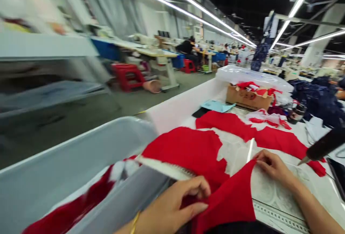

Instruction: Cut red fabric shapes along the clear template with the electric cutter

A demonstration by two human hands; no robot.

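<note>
My right hand [272, 165] pinches the upper corner of a red fabric piece [234, 200] between thumb and fingers. My left hand [185, 198], with a yellow band at the wrist, curls its thumb and fingers round the same piece near its left edge. The fabric stretches between both hands over the table's near edge. Just beyond lies another red fabric piece [185, 148], flat on the patterned white tabletop [275, 187]. Farther back, a long red fabric strip [280, 140] crosses the table.
A grey bin [81, 148] at the left holds dark red and white cloth [78, 201]. A dark, pointed tool [323, 148] juts in from the right above a phone [336, 173]. At the back stand a cardboard box [248, 97] of scraps and a navy cloth heap [318, 97].
</note>
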